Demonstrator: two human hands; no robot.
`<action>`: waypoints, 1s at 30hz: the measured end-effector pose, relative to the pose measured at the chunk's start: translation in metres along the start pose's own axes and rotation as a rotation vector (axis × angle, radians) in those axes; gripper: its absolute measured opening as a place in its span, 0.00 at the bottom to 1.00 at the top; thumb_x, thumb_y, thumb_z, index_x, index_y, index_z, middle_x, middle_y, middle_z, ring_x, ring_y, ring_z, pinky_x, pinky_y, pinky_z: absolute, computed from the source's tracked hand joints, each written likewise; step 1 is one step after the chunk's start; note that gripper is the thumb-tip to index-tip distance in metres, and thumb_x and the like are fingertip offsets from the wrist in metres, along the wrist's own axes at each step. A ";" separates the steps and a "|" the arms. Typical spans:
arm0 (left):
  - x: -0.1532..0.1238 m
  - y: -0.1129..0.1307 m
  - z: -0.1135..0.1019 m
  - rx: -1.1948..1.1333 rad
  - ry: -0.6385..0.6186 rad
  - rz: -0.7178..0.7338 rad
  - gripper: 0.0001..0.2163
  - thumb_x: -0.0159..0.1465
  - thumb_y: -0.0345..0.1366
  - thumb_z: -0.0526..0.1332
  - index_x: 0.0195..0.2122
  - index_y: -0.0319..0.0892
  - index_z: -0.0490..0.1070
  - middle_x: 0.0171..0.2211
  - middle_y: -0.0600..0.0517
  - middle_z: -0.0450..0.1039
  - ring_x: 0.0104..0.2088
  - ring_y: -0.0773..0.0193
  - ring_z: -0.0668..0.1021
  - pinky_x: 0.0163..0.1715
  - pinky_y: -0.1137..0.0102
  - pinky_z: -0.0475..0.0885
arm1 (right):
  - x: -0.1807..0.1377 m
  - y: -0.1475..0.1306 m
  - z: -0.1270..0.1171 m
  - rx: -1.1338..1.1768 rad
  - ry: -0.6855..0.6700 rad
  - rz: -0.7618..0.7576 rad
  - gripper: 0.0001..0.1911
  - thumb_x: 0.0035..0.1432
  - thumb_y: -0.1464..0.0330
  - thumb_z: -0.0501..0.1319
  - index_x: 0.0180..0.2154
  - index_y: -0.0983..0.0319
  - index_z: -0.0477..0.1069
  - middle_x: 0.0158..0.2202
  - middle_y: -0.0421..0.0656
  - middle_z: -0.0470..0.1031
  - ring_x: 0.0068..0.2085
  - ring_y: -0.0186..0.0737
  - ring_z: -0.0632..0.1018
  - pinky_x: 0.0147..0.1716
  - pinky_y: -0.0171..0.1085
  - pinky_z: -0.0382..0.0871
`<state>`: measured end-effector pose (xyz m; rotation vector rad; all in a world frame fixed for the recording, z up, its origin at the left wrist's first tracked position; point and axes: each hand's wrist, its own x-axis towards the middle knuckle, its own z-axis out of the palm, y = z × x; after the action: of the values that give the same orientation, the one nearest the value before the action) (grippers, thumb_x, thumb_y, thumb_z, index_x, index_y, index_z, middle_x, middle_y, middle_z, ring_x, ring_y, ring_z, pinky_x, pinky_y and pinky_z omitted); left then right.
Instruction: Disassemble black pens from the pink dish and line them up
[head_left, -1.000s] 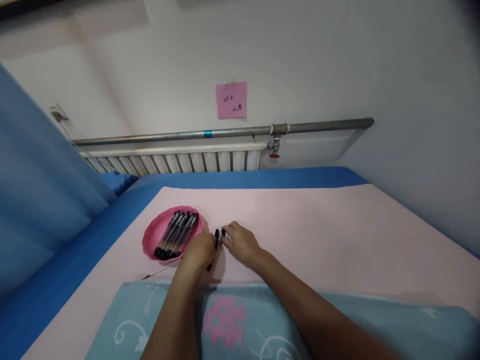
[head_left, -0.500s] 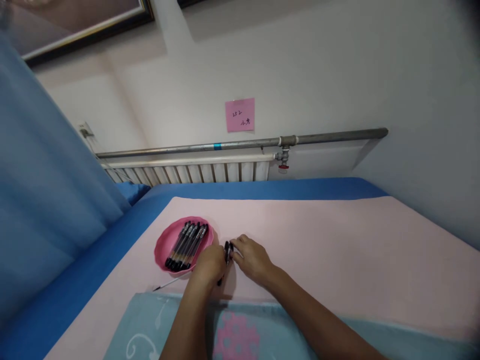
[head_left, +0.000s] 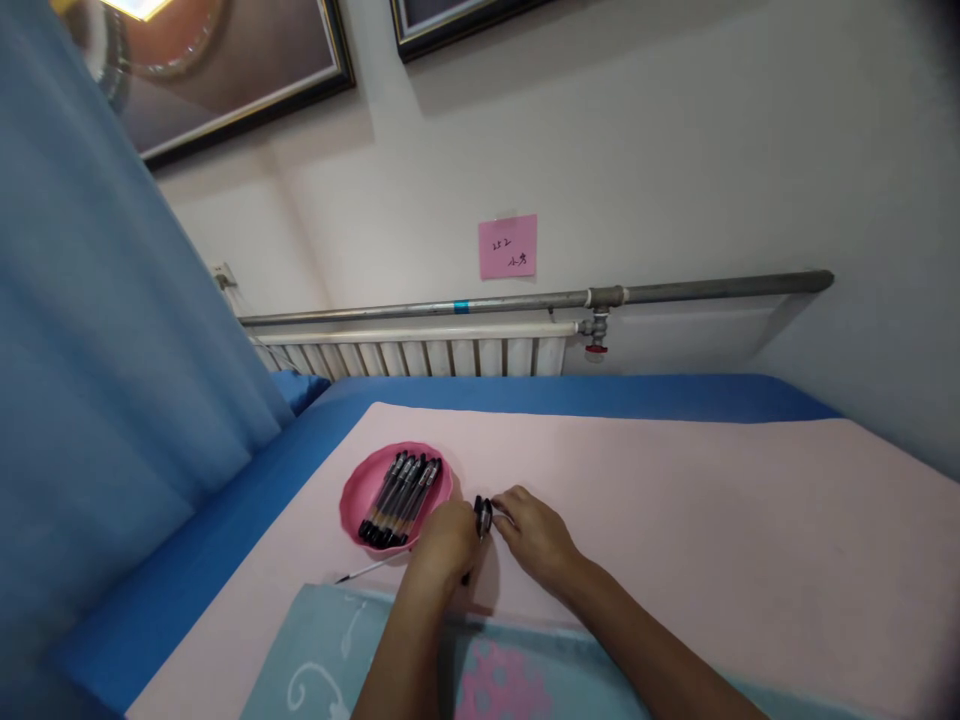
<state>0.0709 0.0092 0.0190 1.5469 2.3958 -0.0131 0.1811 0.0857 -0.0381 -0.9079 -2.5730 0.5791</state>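
Left hand [head_left: 450, 537]: fingers curled around a dark pen [head_left: 478, 514].
Right hand [head_left: 538, 532]: fingers narrow beside its top, grip unclear from here.
Pink bowl [head_left: 358, 490]: left of both hands' fingers, pens [head_left: 402, 500] inside.

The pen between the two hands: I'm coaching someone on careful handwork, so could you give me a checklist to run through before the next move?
1. Left hand holding the pen: ok, closed around it.
2. Right hand pinching the pen: cannot tell; its fingertips are at the upper end.
3. Dish resting flat on the pink mat: ok.
4. Spare pens inside the dish: ok, lying side by side.
5. Thin white stick put away: not ok, lying loose outside the dish.
6. Pen's parts fully joined: cannot tell, too small and partly hidden.
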 end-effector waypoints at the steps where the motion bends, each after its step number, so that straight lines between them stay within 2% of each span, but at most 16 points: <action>1: -0.001 0.000 -0.002 -0.007 0.016 -0.011 0.14 0.59 0.33 0.49 0.38 0.34 0.72 0.38 0.37 0.74 0.39 0.57 0.75 0.36 0.69 0.66 | 0.000 0.000 0.000 0.001 0.002 -0.002 0.12 0.56 0.69 0.51 0.39 0.61 0.69 0.39 0.45 0.70 0.40 0.37 0.71 0.38 0.32 0.61; 6: -0.004 -0.011 -0.017 -0.044 0.137 -0.081 0.14 0.60 0.31 0.47 0.39 0.37 0.71 0.37 0.40 0.75 0.39 0.58 0.75 0.36 0.69 0.65 | 0.000 0.001 0.000 0.014 0.004 0.002 0.11 0.56 0.69 0.50 0.39 0.60 0.69 0.40 0.45 0.70 0.40 0.38 0.72 0.37 0.33 0.62; 10: 0.001 -0.035 -0.023 -0.128 0.336 -0.279 0.15 0.61 0.32 0.46 0.43 0.37 0.68 0.41 0.40 0.73 0.40 0.57 0.75 0.35 0.68 0.65 | -0.002 0.000 -0.002 0.035 -0.003 0.008 0.11 0.56 0.69 0.51 0.38 0.60 0.69 0.39 0.44 0.70 0.40 0.37 0.72 0.36 0.33 0.62; 13: 0.008 -0.051 -0.018 -0.198 0.375 -0.374 0.13 0.58 0.34 0.51 0.42 0.37 0.69 0.42 0.41 0.72 0.41 0.56 0.74 0.34 0.68 0.65 | -0.003 0.000 -0.002 0.056 0.009 0.004 0.11 0.55 0.69 0.50 0.37 0.60 0.69 0.39 0.44 0.70 0.39 0.37 0.72 0.37 0.33 0.62; 17: 0.017 -0.058 -0.010 -0.230 0.377 -0.392 0.12 0.55 0.35 0.55 0.40 0.38 0.70 0.41 0.41 0.73 0.39 0.54 0.74 0.32 0.68 0.65 | -0.005 0.000 -0.001 0.071 0.020 -0.005 0.11 0.55 0.70 0.50 0.36 0.61 0.69 0.38 0.44 0.70 0.39 0.37 0.71 0.37 0.33 0.62; 23: 0.021 -0.059 -0.004 -0.257 0.416 -0.382 0.13 0.56 0.34 0.53 0.42 0.41 0.69 0.41 0.42 0.73 0.39 0.51 0.74 0.31 0.65 0.65 | -0.005 0.000 -0.002 0.077 0.012 -0.017 0.11 0.55 0.70 0.50 0.35 0.62 0.69 0.37 0.45 0.70 0.39 0.39 0.71 0.36 0.35 0.63; 30: 0.016 -0.055 -0.008 -0.333 0.551 -0.379 0.11 0.56 0.34 0.53 0.38 0.36 0.70 0.39 0.37 0.71 0.40 0.49 0.73 0.35 0.64 0.63 | -0.005 -0.001 -0.004 0.103 0.018 -0.039 0.12 0.55 0.70 0.49 0.35 0.61 0.69 0.36 0.45 0.70 0.39 0.39 0.72 0.38 0.36 0.63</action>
<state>0.0142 0.0017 0.0143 1.0185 2.8731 0.7830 0.1859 0.0828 -0.0353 -0.8230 -2.5131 0.6821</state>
